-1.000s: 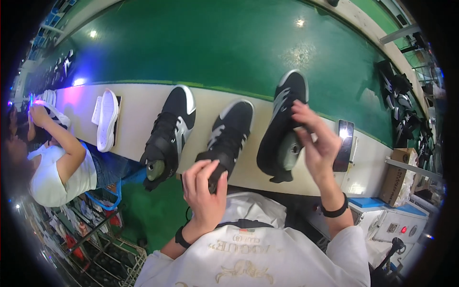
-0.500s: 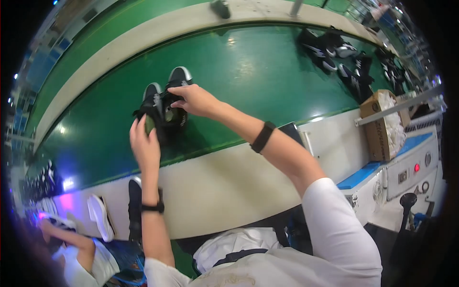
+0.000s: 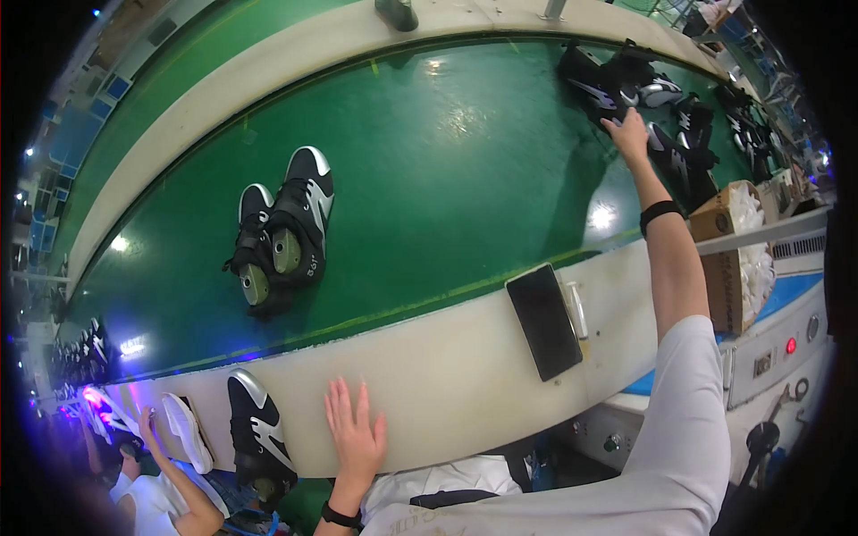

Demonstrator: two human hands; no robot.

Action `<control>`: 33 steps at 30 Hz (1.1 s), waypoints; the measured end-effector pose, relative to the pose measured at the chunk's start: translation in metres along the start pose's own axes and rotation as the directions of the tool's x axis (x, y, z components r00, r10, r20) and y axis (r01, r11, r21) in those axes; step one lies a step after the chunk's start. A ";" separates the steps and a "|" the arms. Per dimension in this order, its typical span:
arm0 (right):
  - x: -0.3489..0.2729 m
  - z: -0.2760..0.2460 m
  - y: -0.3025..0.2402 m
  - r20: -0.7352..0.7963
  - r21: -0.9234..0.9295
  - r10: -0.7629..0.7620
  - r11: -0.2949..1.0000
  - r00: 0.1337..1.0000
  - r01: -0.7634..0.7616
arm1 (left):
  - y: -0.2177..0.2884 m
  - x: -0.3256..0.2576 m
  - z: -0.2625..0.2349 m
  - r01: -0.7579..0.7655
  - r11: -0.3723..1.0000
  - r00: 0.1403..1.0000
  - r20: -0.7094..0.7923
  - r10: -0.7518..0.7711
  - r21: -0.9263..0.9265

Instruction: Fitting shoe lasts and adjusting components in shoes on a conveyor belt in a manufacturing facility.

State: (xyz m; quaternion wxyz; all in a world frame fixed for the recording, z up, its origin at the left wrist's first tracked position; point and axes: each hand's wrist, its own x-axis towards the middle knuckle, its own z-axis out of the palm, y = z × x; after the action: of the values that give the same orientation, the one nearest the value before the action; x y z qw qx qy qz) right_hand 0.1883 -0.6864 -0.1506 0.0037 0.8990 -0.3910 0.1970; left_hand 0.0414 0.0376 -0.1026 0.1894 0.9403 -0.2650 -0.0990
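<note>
Head view, single frame. Right hand extended far out over the glossy green conveyor belt, fingers loosely apart and resting on a black-and-white sneaker at the near edge of a cluster of similar dark shoes; whether the fingers actually grip it cannot be told. That sneaker has a matte black upper with white jagged side stripes; its long axis runs roughly upper-left to lower-right in the picture, but which end is the toe is not readable. Left hand lies flat, palm down, fingers spread, on the smooth cream-coloured table ledge bordering the belt; holding nothing. Black bands on both wrists. A pair of black sneakers with white toe caps lies mid-belt, touching side by side, toes toward the far side, heels toward the person. Dark flat phone and a small white pen-like stick just beside it on the ledge. One more black-and-white shoe and a white sole at the ledge's left end, near another person's arm. Cardboard box with white filling at right. Belt surface shows bright lamp reflections; factory hall.
</note>
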 end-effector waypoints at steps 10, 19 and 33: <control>0.021 -0.010 -0.003 0.175 -0.122 0.122 0.987 0.977 -0.101 | 0.001 -0.003 0.005 -0.010 0.999 1.000 0.000 0.010 0.034; -0.014 0.005 -0.055 0.372 -0.025 0.041 0.999 0.927 -0.034 | -0.003 -0.006 -0.001 0.013 0.999 1.000 -0.010 -0.013 0.032; -0.132 -0.101 -0.198 0.791 0.602 -0.333 0.573 0.513 -0.557 | -0.009 -0.018 0.002 0.006 0.999 0.990 -0.138 -0.013 -0.054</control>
State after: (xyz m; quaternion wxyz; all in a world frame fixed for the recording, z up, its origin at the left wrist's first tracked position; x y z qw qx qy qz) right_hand 0.2111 -0.4401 -0.0755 -0.6129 0.7340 -0.2696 -0.1139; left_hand 0.0299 0.0542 -0.1067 0.2319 0.9407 -0.2439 -0.0417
